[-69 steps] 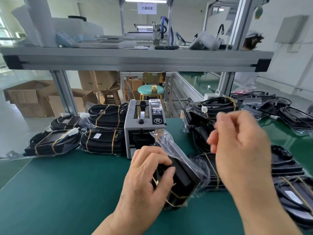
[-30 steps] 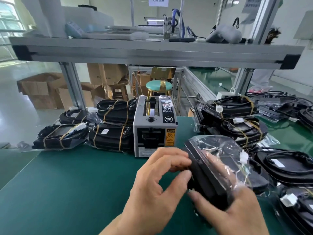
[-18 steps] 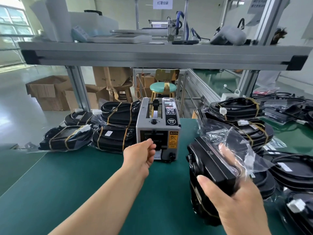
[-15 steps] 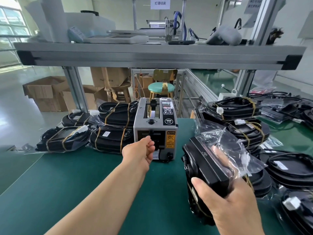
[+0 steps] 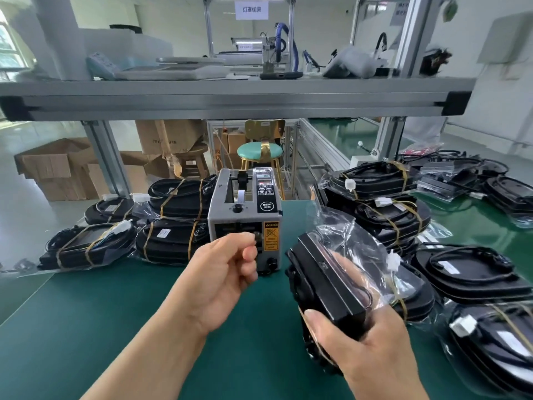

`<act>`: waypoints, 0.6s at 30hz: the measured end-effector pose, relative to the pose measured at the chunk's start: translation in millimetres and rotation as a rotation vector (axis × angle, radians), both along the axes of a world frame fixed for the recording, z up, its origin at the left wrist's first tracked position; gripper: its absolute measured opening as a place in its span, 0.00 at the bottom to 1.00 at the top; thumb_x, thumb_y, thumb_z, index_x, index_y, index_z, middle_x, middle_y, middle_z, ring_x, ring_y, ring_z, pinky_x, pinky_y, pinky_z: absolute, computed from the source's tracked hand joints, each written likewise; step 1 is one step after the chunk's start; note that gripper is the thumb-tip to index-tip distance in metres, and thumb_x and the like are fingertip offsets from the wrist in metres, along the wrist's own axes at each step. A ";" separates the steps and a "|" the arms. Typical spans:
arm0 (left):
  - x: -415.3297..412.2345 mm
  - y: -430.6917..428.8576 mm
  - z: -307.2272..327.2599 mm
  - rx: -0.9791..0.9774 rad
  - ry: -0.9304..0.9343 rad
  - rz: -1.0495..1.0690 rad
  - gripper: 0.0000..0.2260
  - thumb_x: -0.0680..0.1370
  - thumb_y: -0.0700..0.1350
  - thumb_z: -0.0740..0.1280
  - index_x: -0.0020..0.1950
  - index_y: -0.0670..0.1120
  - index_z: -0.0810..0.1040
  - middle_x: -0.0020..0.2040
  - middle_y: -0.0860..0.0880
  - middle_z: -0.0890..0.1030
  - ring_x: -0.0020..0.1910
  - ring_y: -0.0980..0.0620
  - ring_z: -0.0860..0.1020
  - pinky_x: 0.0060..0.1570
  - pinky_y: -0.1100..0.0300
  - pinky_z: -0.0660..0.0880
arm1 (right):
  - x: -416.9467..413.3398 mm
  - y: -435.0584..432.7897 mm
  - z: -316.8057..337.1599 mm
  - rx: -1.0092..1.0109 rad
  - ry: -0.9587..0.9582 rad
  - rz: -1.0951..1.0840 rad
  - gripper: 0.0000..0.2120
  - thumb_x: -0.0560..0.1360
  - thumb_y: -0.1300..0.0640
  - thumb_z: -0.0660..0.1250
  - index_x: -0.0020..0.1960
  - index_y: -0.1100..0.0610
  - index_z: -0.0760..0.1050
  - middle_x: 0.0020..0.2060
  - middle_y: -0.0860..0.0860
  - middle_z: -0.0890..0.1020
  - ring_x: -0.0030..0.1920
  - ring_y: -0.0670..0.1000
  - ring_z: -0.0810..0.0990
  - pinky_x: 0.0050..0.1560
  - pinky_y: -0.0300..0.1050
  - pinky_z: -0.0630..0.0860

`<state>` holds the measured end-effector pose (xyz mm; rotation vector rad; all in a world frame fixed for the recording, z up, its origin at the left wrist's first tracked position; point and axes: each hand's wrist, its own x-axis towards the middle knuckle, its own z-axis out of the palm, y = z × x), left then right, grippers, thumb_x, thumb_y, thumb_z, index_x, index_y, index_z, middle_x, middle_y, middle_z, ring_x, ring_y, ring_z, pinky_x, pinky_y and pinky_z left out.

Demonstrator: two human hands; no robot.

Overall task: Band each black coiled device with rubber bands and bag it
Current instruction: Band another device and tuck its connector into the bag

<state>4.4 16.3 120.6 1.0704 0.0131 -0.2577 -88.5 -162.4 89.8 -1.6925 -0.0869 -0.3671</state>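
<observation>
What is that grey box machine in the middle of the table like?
The grey box machine stands upright on the green table, metal-looking, with a black button panel on top, a black knob, a yellow caution sticker on its front and another knob low down. Curled fingers of the left hand sit at its front slot; contact is unclear.
</observation>
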 end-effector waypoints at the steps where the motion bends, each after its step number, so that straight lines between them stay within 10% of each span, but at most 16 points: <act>1: -13.6 -1.0 7.4 0.048 -0.077 -0.120 0.07 0.68 0.45 0.75 0.34 0.49 0.77 0.31 0.51 0.73 0.26 0.56 0.69 0.31 0.64 0.71 | 1.0 -0.2 -1.7 0.001 -0.004 0.011 0.28 0.59 0.52 0.76 0.57 0.33 0.77 0.42 0.42 0.87 0.41 0.41 0.84 0.41 0.28 0.76; 6: -45.1 -18.4 28.8 0.418 -0.323 -0.172 0.09 0.63 0.48 0.80 0.34 0.49 0.82 0.30 0.53 0.75 0.29 0.59 0.69 0.32 0.70 0.68 | 4.4 -0.1 -8.1 -0.039 -0.027 0.043 0.35 0.59 0.47 0.75 0.66 0.38 0.73 0.46 0.41 0.86 0.45 0.44 0.86 0.46 0.43 0.83; 18: -39.1 -25.7 30.6 0.583 -0.316 -0.066 0.05 0.68 0.43 0.76 0.34 0.44 0.84 0.29 0.53 0.80 0.25 0.64 0.72 0.28 0.74 0.68 | 3.5 4.1 -14.2 -0.052 -0.104 0.088 0.33 0.62 0.51 0.74 0.65 0.34 0.72 0.51 0.43 0.86 0.52 0.47 0.85 0.52 0.37 0.79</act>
